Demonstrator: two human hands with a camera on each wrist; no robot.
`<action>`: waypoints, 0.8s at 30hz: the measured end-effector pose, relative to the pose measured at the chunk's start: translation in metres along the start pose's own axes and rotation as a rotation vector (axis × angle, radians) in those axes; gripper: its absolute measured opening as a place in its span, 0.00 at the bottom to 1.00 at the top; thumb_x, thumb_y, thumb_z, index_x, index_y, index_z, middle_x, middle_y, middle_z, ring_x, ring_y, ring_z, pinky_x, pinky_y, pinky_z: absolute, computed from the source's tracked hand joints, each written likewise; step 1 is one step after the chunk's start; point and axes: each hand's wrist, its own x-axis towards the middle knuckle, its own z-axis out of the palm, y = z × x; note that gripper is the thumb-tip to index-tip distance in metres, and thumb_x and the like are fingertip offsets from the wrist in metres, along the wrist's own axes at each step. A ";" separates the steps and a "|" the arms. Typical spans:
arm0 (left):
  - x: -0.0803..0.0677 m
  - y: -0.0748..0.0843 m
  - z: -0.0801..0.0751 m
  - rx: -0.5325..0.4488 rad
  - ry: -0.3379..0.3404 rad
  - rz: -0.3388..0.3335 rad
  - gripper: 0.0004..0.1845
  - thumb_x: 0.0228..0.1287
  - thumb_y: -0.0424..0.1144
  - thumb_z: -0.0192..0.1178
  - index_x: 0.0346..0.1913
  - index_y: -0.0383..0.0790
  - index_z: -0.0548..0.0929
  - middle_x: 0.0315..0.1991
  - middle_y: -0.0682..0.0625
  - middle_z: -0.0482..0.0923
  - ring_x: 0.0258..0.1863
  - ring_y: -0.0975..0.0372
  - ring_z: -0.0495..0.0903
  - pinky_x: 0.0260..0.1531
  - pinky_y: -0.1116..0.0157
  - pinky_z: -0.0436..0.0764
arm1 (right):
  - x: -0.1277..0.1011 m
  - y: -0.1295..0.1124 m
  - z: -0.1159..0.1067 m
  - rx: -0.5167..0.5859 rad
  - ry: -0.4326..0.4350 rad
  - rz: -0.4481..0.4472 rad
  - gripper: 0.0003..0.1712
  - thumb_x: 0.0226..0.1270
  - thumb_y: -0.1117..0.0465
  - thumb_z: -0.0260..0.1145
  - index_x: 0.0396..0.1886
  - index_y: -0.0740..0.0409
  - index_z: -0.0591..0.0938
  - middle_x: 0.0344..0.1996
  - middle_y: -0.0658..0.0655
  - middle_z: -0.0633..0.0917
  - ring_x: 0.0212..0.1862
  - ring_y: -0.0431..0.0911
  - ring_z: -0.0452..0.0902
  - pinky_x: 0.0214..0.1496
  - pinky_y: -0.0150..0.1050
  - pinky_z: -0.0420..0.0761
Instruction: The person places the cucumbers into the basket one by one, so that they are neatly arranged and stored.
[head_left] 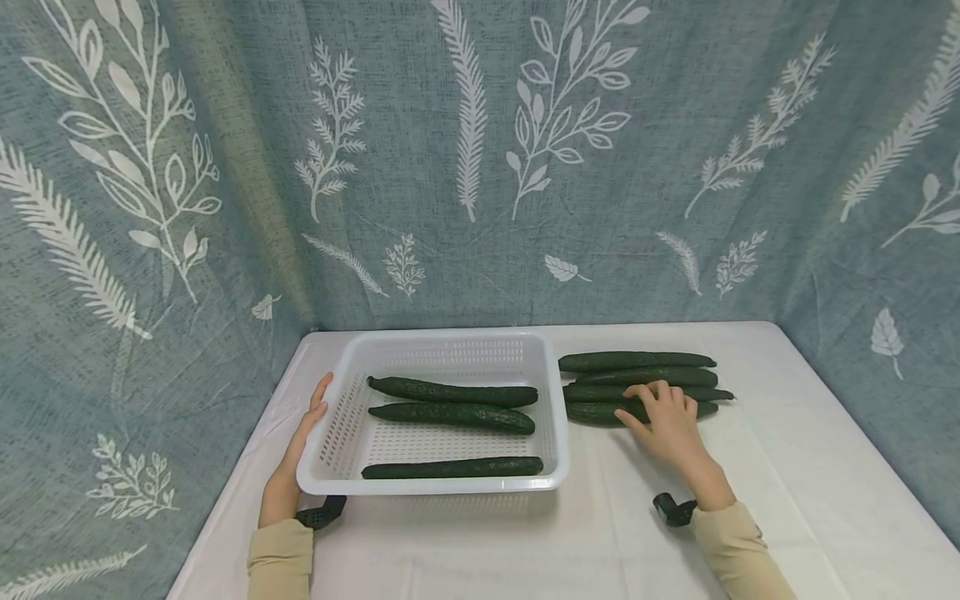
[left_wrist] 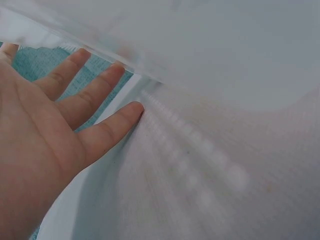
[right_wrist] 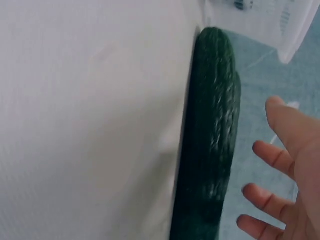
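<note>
Resting open-fingered on long, dark, bumpy cucumbers (head_left: 637, 387) (apparently four), right hand (head_left: 667, 425) gripping nothing.

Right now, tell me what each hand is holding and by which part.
Nothing is gripped. The left hand rests with straight fingers against the left wall of the white basket. The right hand lies open over the cucumbers on the table, fingers not curled around any.

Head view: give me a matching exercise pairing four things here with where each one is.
1. left hand
2. right hand
3. basket
4. tablecloth

a. holds three cucumbers
b. rests on the cucumber row beside the basket
c. touches the basket's left wall
d. covers the table

Pairs: 1-c, 2-b, 3-a, 4-d
</note>
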 end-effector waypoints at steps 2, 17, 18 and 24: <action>0.000 0.000 0.000 -0.003 -0.001 -0.003 0.27 0.69 0.38 0.18 0.63 0.40 0.19 0.65 0.46 0.14 0.65 0.62 0.19 0.61 0.64 0.23 | 0.000 0.004 0.001 0.004 -0.011 -0.001 0.20 0.55 0.42 0.59 0.44 0.46 0.73 0.42 0.59 0.68 0.42 0.55 0.59 0.47 0.55 0.53; 0.002 0.001 0.001 0.000 0.003 -0.038 0.27 0.69 0.38 0.17 0.64 0.44 0.20 0.66 0.49 0.15 0.65 0.63 0.21 0.61 0.66 0.26 | -0.003 0.019 0.005 0.008 -0.077 0.003 0.24 0.49 0.39 0.62 0.44 0.45 0.75 0.40 0.59 0.69 0.42 0.55 0.59 0.50 0.57 0.50; 0.002 0.001 0.001 -0.004 0.001 -0.039 0.26 0.69 0.38 0.17 0.64 0.44 0.20 0.66 0.50 0.17 0.65 0.65 0.23 0.62 0.67 0.27 | -0.002 0.019 0.005 0.010 -0.083 0.004 0.25 0.49 0.39 0.62 0.44 0.45 0.75 0.40 0.58 0.69 0.42 0.54 0.59 0.50 0.57 0.50; 0.002 -0.008 -0.009 -0.013 -0.063 0.040 0.29 0.70 0.42 0.26 0.66 0.50 0.25 0.67 0.60 0.31 0.66 0.70 0.31 0.62 0.70 0.30 | 0.002 0.021 0.005 0.003 -0.149 0.036 0.28 0.45 0.35 0.62 0.44 0.42 0.74 0.43 0.57 0.68 0.43 0.55 0.58 0.50 0.59 0.50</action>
